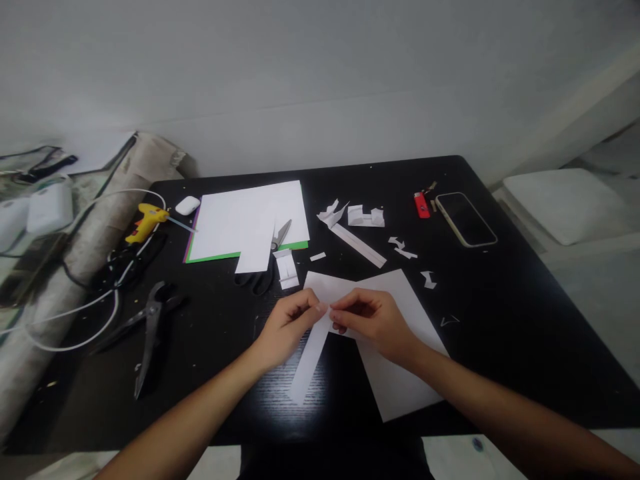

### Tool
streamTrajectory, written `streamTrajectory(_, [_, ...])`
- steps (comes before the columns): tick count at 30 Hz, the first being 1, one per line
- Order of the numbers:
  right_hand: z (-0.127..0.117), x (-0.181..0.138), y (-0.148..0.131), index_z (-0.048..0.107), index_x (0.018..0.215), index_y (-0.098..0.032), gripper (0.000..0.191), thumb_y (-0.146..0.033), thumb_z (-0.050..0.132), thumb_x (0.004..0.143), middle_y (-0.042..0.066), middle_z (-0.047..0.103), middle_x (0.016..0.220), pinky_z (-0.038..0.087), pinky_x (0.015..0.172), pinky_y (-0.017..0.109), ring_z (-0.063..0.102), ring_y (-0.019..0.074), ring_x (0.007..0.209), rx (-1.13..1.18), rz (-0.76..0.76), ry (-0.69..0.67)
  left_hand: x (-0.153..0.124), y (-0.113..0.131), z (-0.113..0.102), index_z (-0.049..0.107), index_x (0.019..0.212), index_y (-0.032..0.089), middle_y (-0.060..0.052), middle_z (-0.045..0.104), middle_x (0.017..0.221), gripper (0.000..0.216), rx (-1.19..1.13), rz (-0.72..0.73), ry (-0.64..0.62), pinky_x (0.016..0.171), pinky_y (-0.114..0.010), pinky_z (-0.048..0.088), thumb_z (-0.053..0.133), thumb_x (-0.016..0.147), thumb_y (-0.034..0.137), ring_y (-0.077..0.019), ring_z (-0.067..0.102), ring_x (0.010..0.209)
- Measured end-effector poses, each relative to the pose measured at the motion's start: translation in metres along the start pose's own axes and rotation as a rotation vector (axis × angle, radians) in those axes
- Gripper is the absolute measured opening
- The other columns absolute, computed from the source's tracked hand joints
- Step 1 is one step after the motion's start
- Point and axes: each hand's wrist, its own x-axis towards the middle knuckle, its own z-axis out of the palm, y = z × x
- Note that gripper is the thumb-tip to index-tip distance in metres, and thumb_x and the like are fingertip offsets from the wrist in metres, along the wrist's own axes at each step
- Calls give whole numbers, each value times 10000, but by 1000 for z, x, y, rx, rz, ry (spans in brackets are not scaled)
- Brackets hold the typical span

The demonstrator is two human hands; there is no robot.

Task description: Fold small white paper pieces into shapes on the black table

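Observation:
My left hand (290, 327) and my right hand (373, 323) meet over the middle of the black table (525, 320). Both pinch the top end of a long white paper strip (310, 360), which hangs down towards me. Under and behind my right hand lies a large white cut sheet (400, 380). Black-handled scissors (267, 263) rest just beyond my left hand, partly under a white paper piece (257, 250). A small folded paper piece (287, 269) sits next to them.
A stack of white and coloured sheets (240, 217), paper scraps (367, 217), a red lighter (421, 205) and a phone (465, 219) lie further back. At the left are a yellow glue gun (145, 221), pliers (150, 327), white cables (75, 313) and a small white case (187, 205).

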Motion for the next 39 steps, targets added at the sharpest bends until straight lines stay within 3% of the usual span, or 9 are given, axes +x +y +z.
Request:
streamTrajectory(10, [-4, 5, 3, 794, 784, -176, 257, -335, 952, 658, 14, 772, 669, 632, 705, 302, 740, 152, 631, 45, 79, 130, 1, 0, -1, 568, 751, 153, 45, 453, 636, 445, 141, -47, 33, 533, -227, 269, 594, 969, 540, -97, 363, 576])
streamTrajectory(20, [-3, 6, 3, 738, 831, -150, 363, -438, 918, 704, -2, 728, 595, 582, 567, 238, 687, 125, 539, 23, 170, -36, 3, -1, -2, 550, 715, 159, 47, 451, 642, 438, 232, -18, -44, 557, -234, 298, 576, 994, 496, -100, 375, 597])
streamTrajectory(31, [-5, 7, 2, 728, 757, -154, 365, -463, 915, 702, 12, 734, 611, 629, 636, 291, 718, 151, 576, 26, 131, 89, 5, 3, -10, 546, 732, 165, 46, 458, 661, 406, 264, -77, -110, 560, -232, 302, 583, 994, 473, -106, 391, 605])
streamTrajectory(39, [-2, 3, 2, 684, 725, -139, 416, -494, 900, 714, 9, 709, 594, 599, 546, 253, 712, 149, 533, -38, 226, -55, 3, 4, -11, 632, 796, 151, 8, 577, 736, 378, 298, -54, -171, 635, -245, 384, 568, 1016, 451, -129, 502, 685])
